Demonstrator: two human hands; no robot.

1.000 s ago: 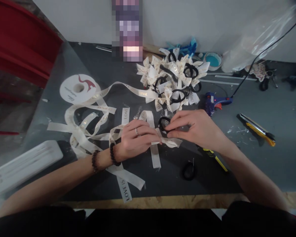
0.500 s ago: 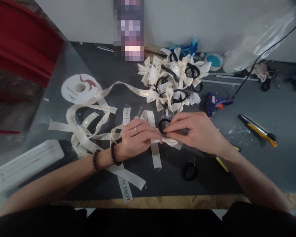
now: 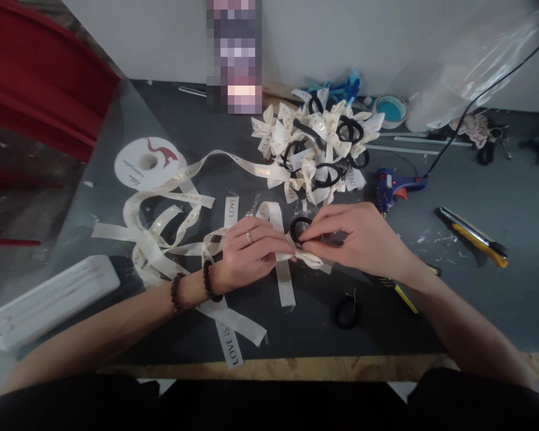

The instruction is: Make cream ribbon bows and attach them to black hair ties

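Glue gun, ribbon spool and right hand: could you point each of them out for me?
Glue gun (image 3: 388, 187): head view, on its blue body.
Ribbon spool (image 3: 130, 164): head view, on its white face, left of the central hole.
Right hand (image 3: 357, 236): head view, on the back of it.

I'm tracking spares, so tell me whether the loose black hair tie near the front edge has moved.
No. Judged against the table's wooden front edge and the glue gun, the loose black hair tie lies where it did.
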